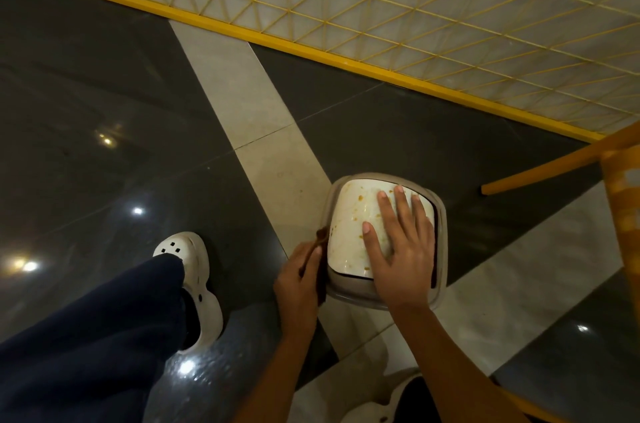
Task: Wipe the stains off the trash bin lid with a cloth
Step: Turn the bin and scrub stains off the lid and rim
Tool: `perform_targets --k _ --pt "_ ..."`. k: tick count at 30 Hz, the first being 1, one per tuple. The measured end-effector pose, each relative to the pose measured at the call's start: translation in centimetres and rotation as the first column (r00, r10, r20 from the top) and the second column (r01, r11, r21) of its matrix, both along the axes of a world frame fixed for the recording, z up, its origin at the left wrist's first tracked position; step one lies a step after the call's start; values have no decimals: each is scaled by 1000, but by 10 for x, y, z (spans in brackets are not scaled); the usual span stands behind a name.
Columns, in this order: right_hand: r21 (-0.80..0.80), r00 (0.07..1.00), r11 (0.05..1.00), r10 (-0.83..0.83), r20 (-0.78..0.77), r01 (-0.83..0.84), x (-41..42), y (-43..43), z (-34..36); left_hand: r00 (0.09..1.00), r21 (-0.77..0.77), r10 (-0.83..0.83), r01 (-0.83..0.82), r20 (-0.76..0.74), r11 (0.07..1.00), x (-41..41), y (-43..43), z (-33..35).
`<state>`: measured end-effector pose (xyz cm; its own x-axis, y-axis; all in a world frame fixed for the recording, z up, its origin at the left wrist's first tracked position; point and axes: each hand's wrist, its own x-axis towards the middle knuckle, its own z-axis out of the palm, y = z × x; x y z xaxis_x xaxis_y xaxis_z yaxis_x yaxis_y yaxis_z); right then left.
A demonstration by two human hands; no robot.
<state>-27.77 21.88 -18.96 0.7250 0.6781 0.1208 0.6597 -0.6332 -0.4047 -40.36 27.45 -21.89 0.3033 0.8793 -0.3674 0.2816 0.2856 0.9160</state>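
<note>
The left grip (300, 278) (a bare hand) is curled round a dark brown cloth (322, 236), pinching it against the left edge of the bin (440, 214). One end of the cloth sticks up past the fingertips and the rest hangs down along the bin's side. The right grip (403, 258) lies flat on the lid (348, 242), its fingers straight and spread, holding nothing, covering the lid's right half. The lid is white and sits tilted inside the bin's grey rim. Orange-brown stains (360, 198) speckle its bare left part (some just beside the thumb). The bin stands on the floor (104, 76), where glossy dark tiles meet pale strips. Left of the grips a navy trouser leg (86, 336) ends in a white clog (188, 249). A yellow mesh fence (381, 6) runs across the top, and a yellow wooden frame (554, 162) reaches in from the right.
</note>
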Motion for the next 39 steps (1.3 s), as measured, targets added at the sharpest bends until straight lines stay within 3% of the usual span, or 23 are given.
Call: perform_targets --k 4,9,17,22,29,35,39 --pt "23 1000 1000 1 -14 0 0 0 1 998 -38 58 -59 -33 998 -7 -14 -2" --pt "23 1000 1000 6 -4 -6 0 -1 0 997 56 -18 22 -69 998 15 18 9" --pt "44 1000 999 6 22 -7 0 0 0 996 3 59 -59 -72 998 -4 -10 6" --pt "42 1000 999 13 23 -14 0 -1 -2 992 43 -3 9 -129 999 25 25 12" --pt "47 1000 999 8 25 -9 1 0 -2 995 32 71 -69 -63 997 0 -8 8" --pt "40 1000 999 12 21 -13 0 0 -1 984 104 -52 70 -170 992 41 40 10" --pt "53 1000 998 13 26 -14 0 -1 -2 981 136 -105 127 -163 982 50 53 14"
